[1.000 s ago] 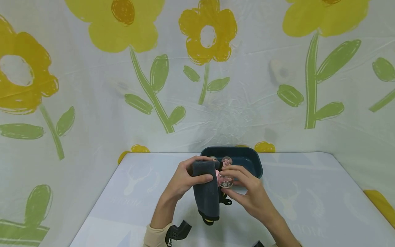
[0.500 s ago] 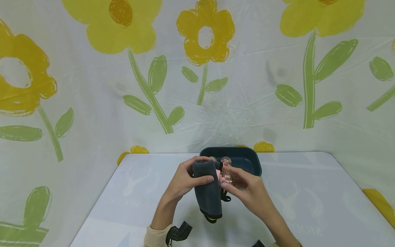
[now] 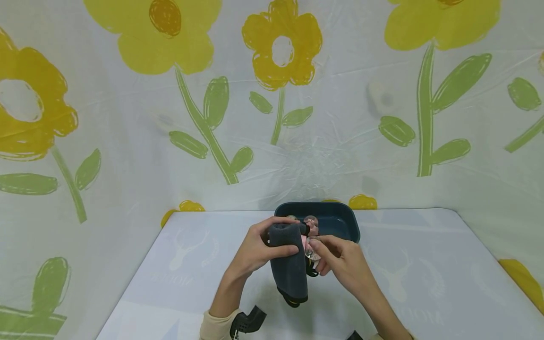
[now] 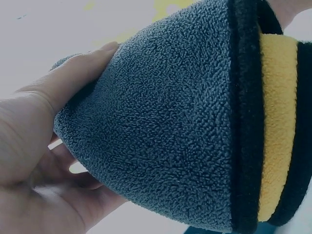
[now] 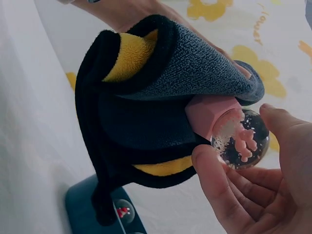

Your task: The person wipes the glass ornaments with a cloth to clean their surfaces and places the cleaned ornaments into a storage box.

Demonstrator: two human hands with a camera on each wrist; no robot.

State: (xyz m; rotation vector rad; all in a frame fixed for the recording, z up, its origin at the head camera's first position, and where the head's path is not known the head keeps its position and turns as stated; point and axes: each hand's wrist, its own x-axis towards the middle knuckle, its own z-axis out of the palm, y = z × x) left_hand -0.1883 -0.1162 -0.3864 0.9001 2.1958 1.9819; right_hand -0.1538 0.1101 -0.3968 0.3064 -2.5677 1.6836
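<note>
My left hand (image 3: 253,248) grips a folded dark grey towel (image 3: 289,274) with black edging and a yellow inner side, thumb across its front. The towel hangs down from that hand above the table. Inside its fold sits the pink faceted base of a snow globe (image 5: 246,139); the clear ball, with a small pink figure and white flecks, sticks out of the cloth. Thumb and fingers of my right hand (image 3: 348,264) hold the ball from the side. In the left wrist view the towel (image 4: 165,122) hides the globe entirely.
Behind the hands, a dark blue tray (image 3: 356,224) stands at the table's back edge. More snow globes are in it, one with a pink base (image 3: 311,222) and one with a red figure (image 5: 125,211). A flower-printed curtain (image 3: 323,113) hangs behind the white table (image 3: 408,264).
My right hand has shifted its fingers around the ball, their tips now more curled. The towel's lower end has swung slightly right. The tray has stayed put.
</note>
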